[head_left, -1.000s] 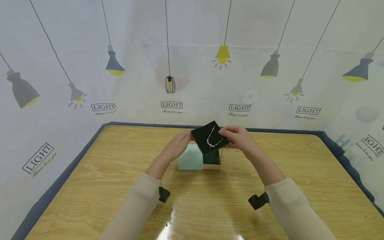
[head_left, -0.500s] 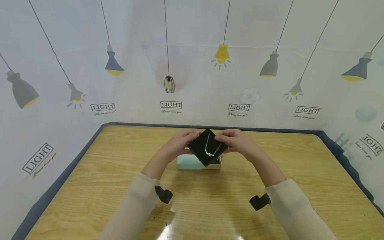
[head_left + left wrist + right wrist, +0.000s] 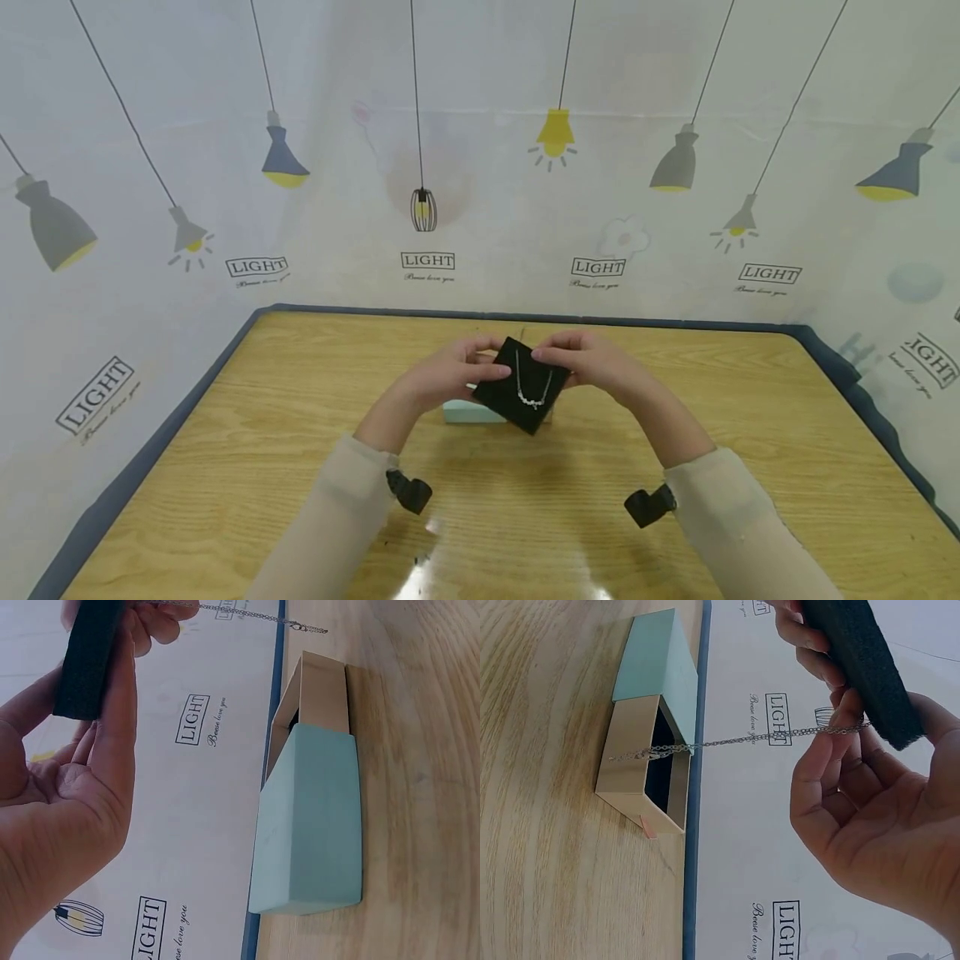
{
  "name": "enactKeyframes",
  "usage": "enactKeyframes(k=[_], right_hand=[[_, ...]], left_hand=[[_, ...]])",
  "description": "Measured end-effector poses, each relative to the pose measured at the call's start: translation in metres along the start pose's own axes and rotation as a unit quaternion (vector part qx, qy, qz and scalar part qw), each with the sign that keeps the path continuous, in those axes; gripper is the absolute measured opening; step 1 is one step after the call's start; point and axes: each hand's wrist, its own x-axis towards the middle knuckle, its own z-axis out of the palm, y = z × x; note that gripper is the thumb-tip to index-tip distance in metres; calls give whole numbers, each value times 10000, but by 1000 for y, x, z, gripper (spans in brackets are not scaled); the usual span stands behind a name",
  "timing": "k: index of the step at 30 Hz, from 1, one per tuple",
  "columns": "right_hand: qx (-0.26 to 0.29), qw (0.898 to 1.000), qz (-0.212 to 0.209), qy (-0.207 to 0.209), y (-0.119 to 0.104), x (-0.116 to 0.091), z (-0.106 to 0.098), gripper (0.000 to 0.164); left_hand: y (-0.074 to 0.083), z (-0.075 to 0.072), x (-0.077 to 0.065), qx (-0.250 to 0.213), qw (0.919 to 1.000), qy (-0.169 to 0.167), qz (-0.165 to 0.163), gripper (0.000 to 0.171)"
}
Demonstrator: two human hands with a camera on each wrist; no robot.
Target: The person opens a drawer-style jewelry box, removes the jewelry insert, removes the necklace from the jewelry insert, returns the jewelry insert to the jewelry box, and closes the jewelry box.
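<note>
So, L hand (image 3: 450, 374) & R hand (image 3: 592, 360) pinch blk pad (image 3: 532, 381), thumbs on face, fingers curled behind.
Necklace (image 3: 531, 403) on it by thumbs, chain (image 3: 765, 736) hanging past R fingertips; mint box (image 3: 322, 825) below fingers w/ gap; far table edge (image 3: 360, 312) beyond.

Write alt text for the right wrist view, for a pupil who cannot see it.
A right hand and left hand grip a dark pad, a silver chain hanging below it. Beyond, on a wooden table, a mint box sits with its beige drawer partly out.
</note>
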Motion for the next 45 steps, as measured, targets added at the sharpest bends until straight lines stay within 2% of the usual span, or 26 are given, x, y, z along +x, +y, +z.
enactKeyframes(k=[13,21,33,40,45], right_hand=[[-389,9990,172,-140,3,2,2,40],[-669,9975,227,13,6,4,4,37],[-507,9983,285,15,8,6,11,46],[-87,9995,230,-209,11,9,14,38],[-41,9993,206,-311,11,9,13,29]], left_hand=[[-2,5,0,29,10000,17,-75,31],[-5,8,2,131,9999,35,-92,34],[-7,10,1,296,9995,-35,-116,30],[-8,12,2,335,9991,-144,-209,29],[-11,11,3,330,9989,-236,-241,25]])
